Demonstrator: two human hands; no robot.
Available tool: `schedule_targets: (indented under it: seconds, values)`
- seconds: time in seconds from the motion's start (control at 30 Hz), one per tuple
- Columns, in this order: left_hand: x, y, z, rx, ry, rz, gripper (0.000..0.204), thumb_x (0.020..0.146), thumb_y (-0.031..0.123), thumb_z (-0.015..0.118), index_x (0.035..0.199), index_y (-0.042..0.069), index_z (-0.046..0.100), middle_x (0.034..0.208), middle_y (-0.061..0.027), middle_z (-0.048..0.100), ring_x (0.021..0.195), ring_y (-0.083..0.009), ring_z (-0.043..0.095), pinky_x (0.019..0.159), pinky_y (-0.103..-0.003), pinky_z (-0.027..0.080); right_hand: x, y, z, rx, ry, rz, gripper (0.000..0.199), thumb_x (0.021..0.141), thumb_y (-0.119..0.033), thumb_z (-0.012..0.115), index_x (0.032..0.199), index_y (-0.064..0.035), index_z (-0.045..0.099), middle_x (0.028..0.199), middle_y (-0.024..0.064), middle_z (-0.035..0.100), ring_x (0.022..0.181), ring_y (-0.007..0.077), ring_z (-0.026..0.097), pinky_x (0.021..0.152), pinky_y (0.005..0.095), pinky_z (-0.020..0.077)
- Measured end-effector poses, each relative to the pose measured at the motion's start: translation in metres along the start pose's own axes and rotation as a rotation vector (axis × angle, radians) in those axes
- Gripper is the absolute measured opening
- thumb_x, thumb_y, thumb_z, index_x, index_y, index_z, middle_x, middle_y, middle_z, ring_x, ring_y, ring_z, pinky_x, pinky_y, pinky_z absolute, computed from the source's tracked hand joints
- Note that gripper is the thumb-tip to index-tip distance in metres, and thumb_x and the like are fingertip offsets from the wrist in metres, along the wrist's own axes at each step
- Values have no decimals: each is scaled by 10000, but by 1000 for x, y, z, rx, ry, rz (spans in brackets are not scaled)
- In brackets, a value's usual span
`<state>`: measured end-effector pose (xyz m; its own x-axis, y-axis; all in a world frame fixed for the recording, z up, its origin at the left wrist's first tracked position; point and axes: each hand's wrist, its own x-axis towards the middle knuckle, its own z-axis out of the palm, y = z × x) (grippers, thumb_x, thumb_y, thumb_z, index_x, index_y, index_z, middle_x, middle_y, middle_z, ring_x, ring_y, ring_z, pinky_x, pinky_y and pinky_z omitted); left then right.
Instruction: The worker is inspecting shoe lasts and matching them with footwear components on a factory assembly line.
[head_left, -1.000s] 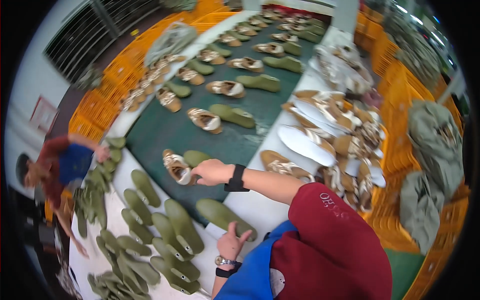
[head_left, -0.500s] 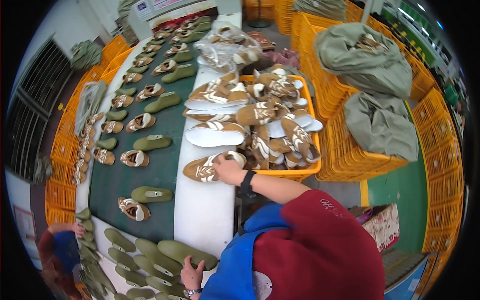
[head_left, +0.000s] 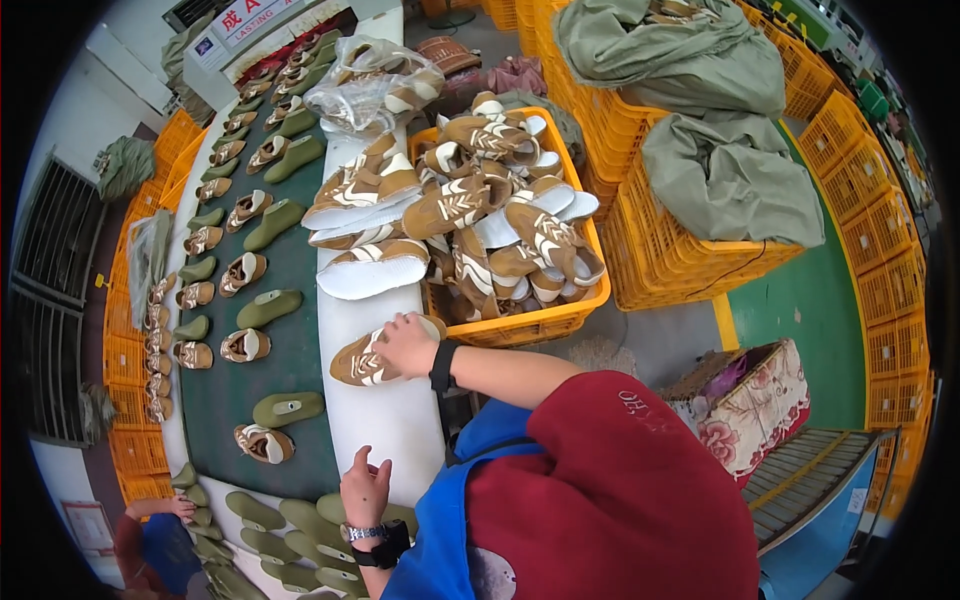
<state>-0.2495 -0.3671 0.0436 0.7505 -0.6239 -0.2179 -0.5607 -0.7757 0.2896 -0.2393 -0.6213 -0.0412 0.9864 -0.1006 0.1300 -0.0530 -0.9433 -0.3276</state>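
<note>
- The right hand (head_left: 408,343) lies on top of a brown-and-white shoe (head_left: 372,356), its grip closed over the shoe's upper; the shoe rests on the white tabletop (head_left: 395,430) just in front of the orange crate (head_left: 540,322).
- The left hand (head_left: 364,492) rests on the near part of the white tabletop, fingers loosely curled and holding nothing.
- Just beyond the held shoe the crate is heaped with more brown-and-white shoes (head_left: 490,210), some spilling over its left rim onto the white strip.
- To the left runs a dark green belt (head_left: 300,350) carrying paired shoes and green lasts (head_left: 268,308) in rows.
- A cluster of green lasts (head_left: 290,520) lies beside the left hand at the tabletop's near end.
- Bare white surface stays open between the two hands.
- Stacked orange crates (head_left: 680,250) with grey-green sacks (head_left: 730,180) stand to the right.
</note>
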Motion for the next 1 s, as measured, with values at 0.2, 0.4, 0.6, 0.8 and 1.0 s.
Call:
schedule_targets:
  seconds: [0.2,0.4,0.6,0.8,1.0]
  values:
    - [21,3,5,6,-70,22,419,776,213,677,1136,33,561,748,-143,664,692,-321,642,628,-405,504,11,-6,-11,-39,-372,-56,436,618,-270,769,1033,-187,659,1049,61,585,1044,288,498,782,453,437]
    - [50,-4,41,-32,8,147,547,744,282,713,1190,31,518,1001,-199,609,897,-362,596,741,-427,491,13,-27,34,184,-507,-315,315,611,-291,786,865,-125,702,929,111,668,921,331,628,803,410,505]
    - [46,-1,63,24,102,86,645,677,294,768,1172,-7,484,1067,-228,494,962,-404,511,832,-459,443,4,-31,45,262,-331,-471,212,667,-171,646,868,-116,681,806,167,658,821,325,639,740,425,506]
    - [38,-20,49,-83,347,0,626,679,105,710,1223,-16,425,1134,-245,459,1032,-421,469,913,-457,390,5,-68,18,409,-323,-403,168,732,-172,590,751,-14,643,776,190,636,779,353,623,658,432,504]
    - [23,14,-13,-266,515,41,624,654,2,715,1226,9,467,1183,-192,524,1080,-356,522,918,-389,447,-19,-72,-29,642,102,-247,131,785,-166,559,801,-45,608,814,157,611,763,345,600,668,440,492]
